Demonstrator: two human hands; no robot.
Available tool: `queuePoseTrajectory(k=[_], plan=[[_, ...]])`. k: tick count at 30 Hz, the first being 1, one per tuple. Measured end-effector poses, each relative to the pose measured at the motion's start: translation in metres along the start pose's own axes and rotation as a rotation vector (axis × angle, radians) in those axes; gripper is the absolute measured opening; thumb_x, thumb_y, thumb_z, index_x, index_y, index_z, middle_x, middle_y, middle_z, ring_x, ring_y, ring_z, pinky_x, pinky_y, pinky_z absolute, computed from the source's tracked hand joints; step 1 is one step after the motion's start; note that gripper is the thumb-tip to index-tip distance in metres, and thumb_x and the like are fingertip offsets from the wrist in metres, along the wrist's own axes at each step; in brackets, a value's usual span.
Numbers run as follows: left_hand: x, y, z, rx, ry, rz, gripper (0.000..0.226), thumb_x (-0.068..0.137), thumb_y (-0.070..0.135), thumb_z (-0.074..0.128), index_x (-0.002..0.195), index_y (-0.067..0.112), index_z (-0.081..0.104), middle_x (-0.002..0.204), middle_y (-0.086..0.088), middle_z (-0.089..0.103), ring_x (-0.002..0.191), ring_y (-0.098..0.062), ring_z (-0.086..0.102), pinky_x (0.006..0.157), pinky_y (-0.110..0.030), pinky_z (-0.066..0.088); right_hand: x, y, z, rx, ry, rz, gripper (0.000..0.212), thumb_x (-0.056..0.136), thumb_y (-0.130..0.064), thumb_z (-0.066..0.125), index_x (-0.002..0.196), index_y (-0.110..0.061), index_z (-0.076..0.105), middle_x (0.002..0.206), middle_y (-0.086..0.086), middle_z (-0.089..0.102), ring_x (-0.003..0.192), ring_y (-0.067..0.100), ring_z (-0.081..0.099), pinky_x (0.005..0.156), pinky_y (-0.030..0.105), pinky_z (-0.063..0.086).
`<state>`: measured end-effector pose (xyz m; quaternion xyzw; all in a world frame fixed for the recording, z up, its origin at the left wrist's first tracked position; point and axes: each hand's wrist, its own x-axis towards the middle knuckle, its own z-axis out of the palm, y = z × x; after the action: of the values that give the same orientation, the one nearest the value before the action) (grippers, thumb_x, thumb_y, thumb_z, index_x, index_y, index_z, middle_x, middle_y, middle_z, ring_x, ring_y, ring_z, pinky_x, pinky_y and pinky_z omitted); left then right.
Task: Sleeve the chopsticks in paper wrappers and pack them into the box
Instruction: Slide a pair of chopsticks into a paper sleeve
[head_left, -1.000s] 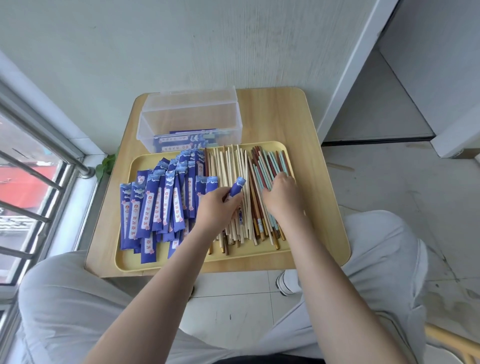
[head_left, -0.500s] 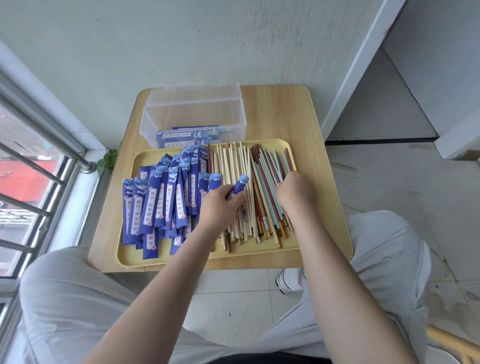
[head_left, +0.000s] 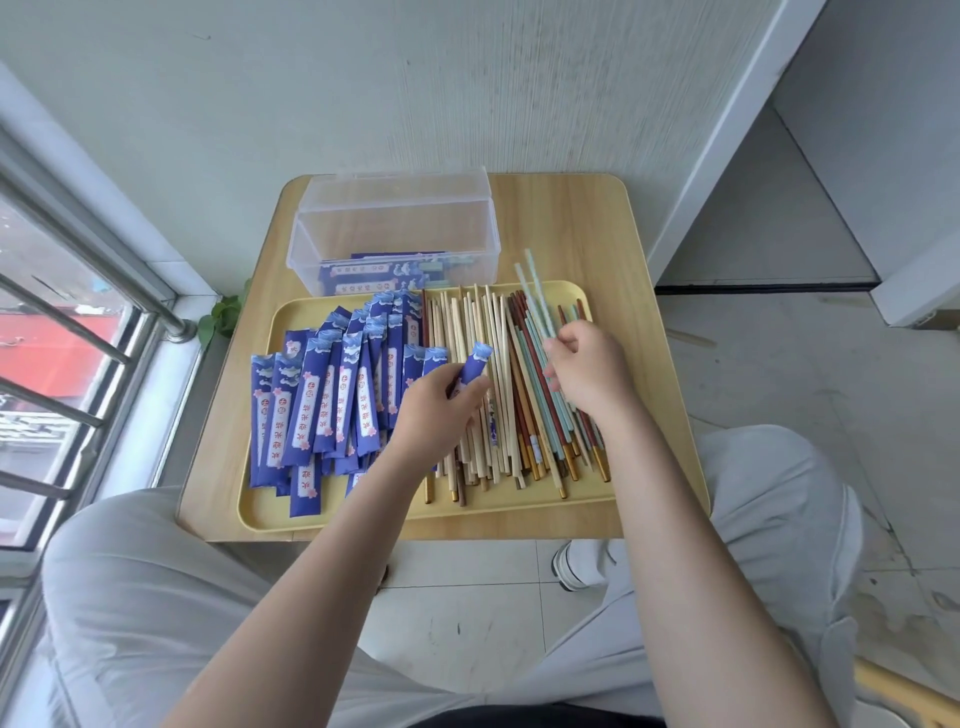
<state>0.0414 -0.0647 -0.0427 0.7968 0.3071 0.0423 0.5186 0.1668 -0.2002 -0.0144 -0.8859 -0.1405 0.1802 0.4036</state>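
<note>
So the right hand (head_left: 587, 371) was flat on the chopstick pile a second ago, and now it's lifted with its fingers pinched round a pale teal pair (head_left: 535, 296), far ends blurred and sticking up past the tray's (head_left: 332, 512) far edge. The left hand (head_left: 441, 410) hasn't moved, fingers curled round one blue wrapper (head_left: 475, 364) with its mouth aimed far-right, though I can't tell if it's spread open yet. Sleeving looks next; the box (head_left: 395, 234) at the far end of the table holds only a few wrapped sets, with loads of chopsticks (head_left: 483, 374) left.
</note>
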Motion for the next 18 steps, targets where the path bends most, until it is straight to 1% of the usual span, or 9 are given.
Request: queuePoseTrajectory(k=[2,4,6,8,11,12,15,16,18], plan=[[-0.001,0.001,-0.008,-0.026,0.044,0.004,0.019,0.100,0.028,0.057,0.098,0.010,0.062,0.089,-0.016,0.068,0.060,-0.008,0.063,0.050,-0.013,0.042,-0.003,-0.005,0.001,0.106,-0.049,-0.035,0.010,0.102,-0.022,0.055,0.103,-0.018,0.064,0.081,0.002,0.069,0.059,0.011,0.063,0.054,0.022,0.051],[-0.002,0.001,-0.018,-0.048,0.094,0.006,0.015,0.100,0.027,0.058,0.098,0.013,0.063,0.088,-0.017,0.068,0.060,-0.010,0.061,0.050,-0.015,0.042,-0.003,-0.008,0.007,0.086,-0.086,-0.054,0.011,0.101,-0.021,0.058,0.101,-0.017,0.068,0.079,0.001,0.069,0.055,0.009,0.059,0.051,0.018,0.049],[-0.003,-0.001,-0.027,-0.039,0.126,0.001,0.016,0.099,0.026,0.058,0.093,0.011,0.062,0.082,-0.019,0.065,0.059,-0.011,0.060,0.050,-0.017,0.042,-0.004,-0.011,0.017,0.035,-0.095,-0.074,0.013,0.100,-0.023,0.060,0.100,-0.015,0.071,0.082,-0.001,0.069,0.062,0.012,0.062,0.060,0.024,0.053],[-0.004,-0.003,-0.033,-0.007,0.128,-0.014,0.019,0.098,0.024,0.059,0.087,0.009,0.060,0.070,-0.013,0.056,0.065,-0.022,0.063,0.048,-0.016,0.040,-0.005,-0.014,0.029,0.001,-0.074,-0.093,0.016,0.099,-0.024,0.062,0.100,-0.013,0.073,0.085,0.000,0.071,0.072,0.018,0.066,0.065,0.028,0.054],[-0.006,-0.007,-0.034,0.040,0.100,-0.023,0.029,0.096,0.021,0.059,0.070,0.014,0.047,0.059,0.002,0.042,0.073,-0.039,0.062,0.054,-0.026,0.037,-0.007,-0.017,0.045,-0.075,-0.021,-0.118,0.021,0.097,-0.024,0.064,0.088,-0.009,0.075,0.081,0.003,0.071,0.071,0.019,0.066,0.054,0.020,0.042],[-0.006,-0.008,-0.034,0.058,0.098,-0.020,0.031,0.095,0.019,0.059,0.068,0.014,0.045,0.058,0.003,0.040,0.066,-0.039,0.054,0.055,-0.029,0.035,-0.007,-0.016,0.048,-0.091,0.003,-0.129,0.024,0.097,-0.025,0.064,0.084,-0.008,0.074,0.080,0.004,0.071,0.070,0.020,0.065,0.055,0.020,0.039],[-0.007,-0.011,-0.037,0.092,0.122,0.002,0.025,0.094,0.017,0.058,0.074,0.006,0.049,0.060,-0.002,0.041,0.056,-0.017,0.036,0.056,-0.031,0.032,-0.008,-0.016,0.043,-0.064,0.065,-0.134,0.027,0.101,-0.028,0.057,0.087,-0.010,0.073,0.072,0.003,0.066,0.059,0.014,0.055,0.052,0.023,0.036],[-0.008,-0.011,-0.038,0.093,0.127,0.016,0.024,0.095,0.019,0.057,0.075,0.008,0.051,0.062,-0.007,0.044,0.057,-0.016,0.037,0.057,-0.034,0.033,-0.009,-0.016,0.039,-0.058,0.071,-0.134,0.029,0.103,-0.029,0.053,0.091,-0.011,0.072,0.067,0.002,0.062,0.054,0.012,0.050,0.049,0.025,0.033],[-0.011,-0.008,-0.040,0.101,0.116,0.052,0.026,0.099,0.030,0.057,0.075,0.029,0.049,0.073,-0.021,0.055,0.062,-0.018,0.044,0.059,-0.042,0.041,-0.009,-0.016,0.030,-0.050,0.047,-0.132,0.030,0.106,-0.028,0.044,0.104,-0.014,0.069,0.066,-0.001,0.055,0.053,0.010,0.044,0.048,0.026,0.031]])
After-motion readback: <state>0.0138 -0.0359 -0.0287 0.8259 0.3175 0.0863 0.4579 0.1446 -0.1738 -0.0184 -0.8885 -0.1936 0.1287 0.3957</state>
